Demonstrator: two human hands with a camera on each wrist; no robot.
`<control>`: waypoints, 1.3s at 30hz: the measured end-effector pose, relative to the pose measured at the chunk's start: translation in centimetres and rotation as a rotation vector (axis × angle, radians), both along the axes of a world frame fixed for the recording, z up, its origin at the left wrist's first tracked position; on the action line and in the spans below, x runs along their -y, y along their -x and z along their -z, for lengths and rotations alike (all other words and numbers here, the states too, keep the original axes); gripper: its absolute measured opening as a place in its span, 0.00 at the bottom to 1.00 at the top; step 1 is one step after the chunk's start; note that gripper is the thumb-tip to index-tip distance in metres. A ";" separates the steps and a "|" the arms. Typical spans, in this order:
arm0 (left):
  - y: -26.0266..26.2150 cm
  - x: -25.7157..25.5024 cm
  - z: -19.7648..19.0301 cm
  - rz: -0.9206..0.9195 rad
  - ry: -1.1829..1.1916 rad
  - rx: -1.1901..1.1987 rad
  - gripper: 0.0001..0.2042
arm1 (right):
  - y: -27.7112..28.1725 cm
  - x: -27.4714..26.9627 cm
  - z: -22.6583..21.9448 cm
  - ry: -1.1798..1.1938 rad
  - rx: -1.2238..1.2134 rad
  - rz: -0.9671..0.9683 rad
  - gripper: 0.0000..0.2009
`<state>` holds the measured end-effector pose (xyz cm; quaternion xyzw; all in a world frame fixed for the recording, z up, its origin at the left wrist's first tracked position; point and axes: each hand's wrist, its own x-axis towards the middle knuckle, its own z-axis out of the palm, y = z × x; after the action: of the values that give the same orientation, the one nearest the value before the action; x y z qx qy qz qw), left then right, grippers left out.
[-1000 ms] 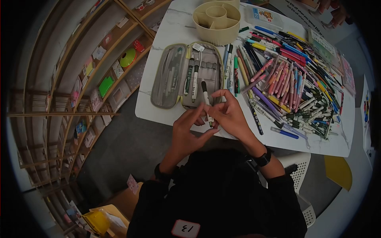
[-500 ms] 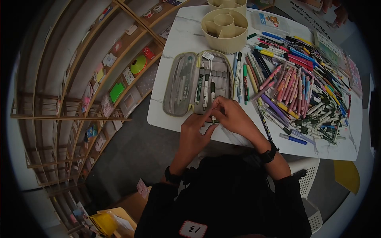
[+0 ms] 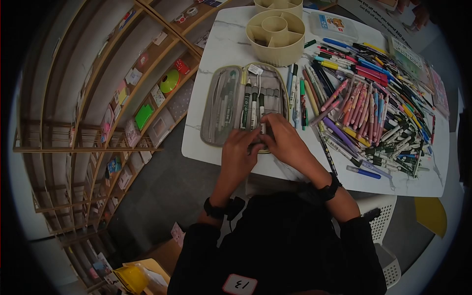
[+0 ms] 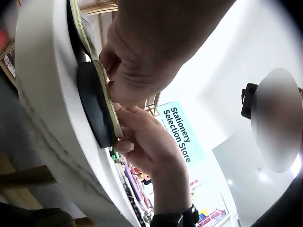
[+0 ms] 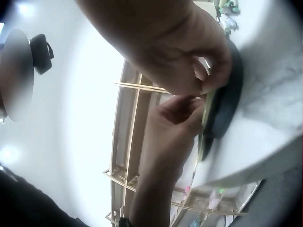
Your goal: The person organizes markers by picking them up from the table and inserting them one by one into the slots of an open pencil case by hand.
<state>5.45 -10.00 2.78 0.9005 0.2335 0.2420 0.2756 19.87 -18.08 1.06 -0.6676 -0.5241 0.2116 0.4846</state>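
Marker (image 3: pixel 262 110) now slotted: three in pencil case (image 3: pixel 216 110), both hands (image 3: pixel 287 142) on it.

The hands (image 3: pixel 263 142) hide the pen's (image 3: pixel 262 110) lower end

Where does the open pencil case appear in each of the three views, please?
Head: pencil case lies open on the white table, upper middle, just above both hands.
Left wrist: its dark shell and zipper at upper left.
Right wrist: its dark edge at right.
Shared landmark: the white marbled table edge.
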 end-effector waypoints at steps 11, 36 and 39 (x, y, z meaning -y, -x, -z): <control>-1.0 -0.1 0.9 -0.089 -0.113 -0.083 0.18 | 1.6 0.6 1.1 0.089 -0.125 0.022 0.20; 0.7 0.5 0.1 -0.038 0.018 -0.109 0.11 | -18.1 27.2 -2.5 0.410 0.249 1.130 0.20; 0.7 1.0 -0.6 -0.040 0.037 -0.079 0.12 | -18.5 26.5 -1.7 0.391 0.168 1.096 0.22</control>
<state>4.78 -10.97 3.33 0.8993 0.2664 0.2072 0.2780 38.38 -44.60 2.76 -0.9326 -0.0906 -0.0307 0.3480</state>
